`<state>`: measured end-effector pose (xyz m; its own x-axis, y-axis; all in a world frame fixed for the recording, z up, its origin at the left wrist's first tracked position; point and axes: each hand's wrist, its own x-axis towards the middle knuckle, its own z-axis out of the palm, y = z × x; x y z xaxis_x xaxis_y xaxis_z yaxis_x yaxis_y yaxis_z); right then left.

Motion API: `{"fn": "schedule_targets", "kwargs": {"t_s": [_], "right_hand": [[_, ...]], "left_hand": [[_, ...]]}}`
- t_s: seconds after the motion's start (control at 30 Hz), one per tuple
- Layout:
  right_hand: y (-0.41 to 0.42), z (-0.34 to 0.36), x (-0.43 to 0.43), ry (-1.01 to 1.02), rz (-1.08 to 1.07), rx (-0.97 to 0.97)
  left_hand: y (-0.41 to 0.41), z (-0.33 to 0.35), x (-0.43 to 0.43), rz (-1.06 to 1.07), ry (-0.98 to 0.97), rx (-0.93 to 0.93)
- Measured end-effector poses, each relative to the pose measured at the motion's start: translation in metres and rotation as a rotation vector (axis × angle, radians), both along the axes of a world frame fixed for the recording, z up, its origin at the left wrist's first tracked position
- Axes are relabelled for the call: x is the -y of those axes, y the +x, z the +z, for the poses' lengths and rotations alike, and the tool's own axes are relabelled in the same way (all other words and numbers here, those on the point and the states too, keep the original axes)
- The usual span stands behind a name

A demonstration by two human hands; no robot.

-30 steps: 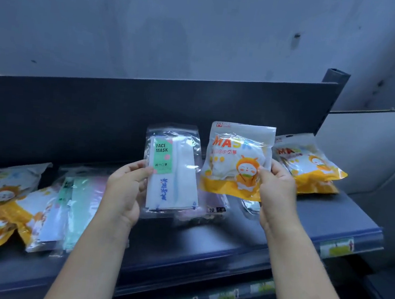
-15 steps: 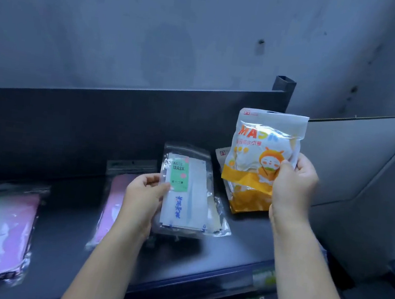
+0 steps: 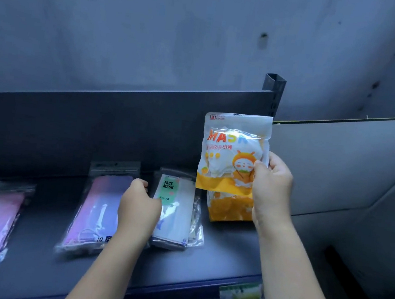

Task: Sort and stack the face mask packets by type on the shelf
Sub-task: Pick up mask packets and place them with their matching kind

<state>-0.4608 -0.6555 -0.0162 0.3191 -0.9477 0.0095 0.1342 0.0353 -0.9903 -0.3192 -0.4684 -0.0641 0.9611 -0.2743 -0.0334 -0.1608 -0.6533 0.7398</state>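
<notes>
From the head view, records the white FACE MASK packet (image 3: 175, 210) down flat on the shelf (image 3: 203, 271), no longer held up as half a second ago, with the left hand (image 3: 137, 206) curled against its left edge; cannot tell whether gripping or only touching. Finds the right hand (image 3: 271, 188) pinching the orange mask packet (image 3: 227, 157) upright, above and right of that white packet, over the orange stack (image 3: 229, 208) just right of it. Judges the white type placed, the orange one due next.
</notes>
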Motion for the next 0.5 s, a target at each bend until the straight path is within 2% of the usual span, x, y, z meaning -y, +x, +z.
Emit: {"fn": "schedule_targets", "kwargs": {"t_s": [0.13,0.2,0.27,0.5], "right_hand": [[0.002,0.003,-0.001,-0.002,0.021,-0.005],[0.006,0.004,-0.003,-0.012,0.039,-0.003],[0.01,0.005,-0.005,-0.011,0.067,-0.002],[0.015,0.003,-0.013,0.024,0.117,0.018]], "left_hand": [[-0.002,-0.004,-0.002,-0.094,0.182,0.137],[-0.003,-0.005,0.0,-0.203,0.323,0.215],[-0.007,-0.008,0.004,-0.324,0.42,0.217],[-0.011,-0.021,0.008,-0.305,0.449,0.217]]}}
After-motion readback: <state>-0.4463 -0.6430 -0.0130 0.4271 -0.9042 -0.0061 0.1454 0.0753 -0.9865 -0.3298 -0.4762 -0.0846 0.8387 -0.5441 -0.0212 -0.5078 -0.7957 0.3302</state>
